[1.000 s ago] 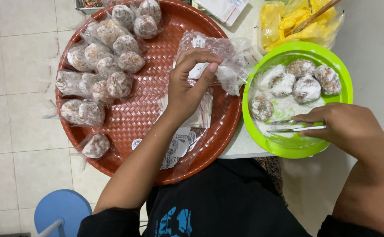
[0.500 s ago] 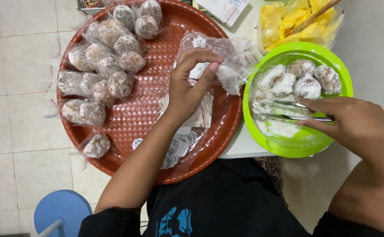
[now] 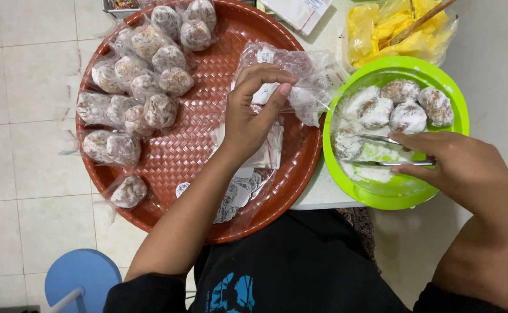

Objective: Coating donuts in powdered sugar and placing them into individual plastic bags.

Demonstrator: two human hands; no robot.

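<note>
Powdered sweet balls [image 3: 402,110], rolled in white coating, sit in a lime-green bowl [image 3: 448,95] on a pale table [image 3: 323,194], seen from the head camera looking straight down. The person's right hand [image 3: 463,171] grips metal tongs [image 3: 381,152], thumb and fingers pressed together on the handles; the tong tips close around one ball [image 3: 345,144] at the bowl's left edge, though whether it has left the powder cannot be told. The left hand [image 3: 253,119] hovers over a round red woven tray [image 3: 207,174], thumb and fingers pinching the mouth of a small clear plastic bag [image 3: 300,78] and holding it near the bowl's rim.

By the look of it, the step in hand is the pick-up: one ball taken by the tongs for the bag held ready. The next move appears to call for a light squeeze, so the soft ball keeps its shape, a short carry leftward over the rim, and a bag mouth held wide enough to receive it.

Bagged balls [image 3: 144,87] crowd the tray's far left side; flat empty bags and round labels [image 3: 239,194] lie beneath the left wrist. A yellow food in plastic wrap [image 3: 381,32] sits beyond the bowl, a blue stool [image 3: 83,281] stands on the tiled floor [image 3: 22,145].
</note>
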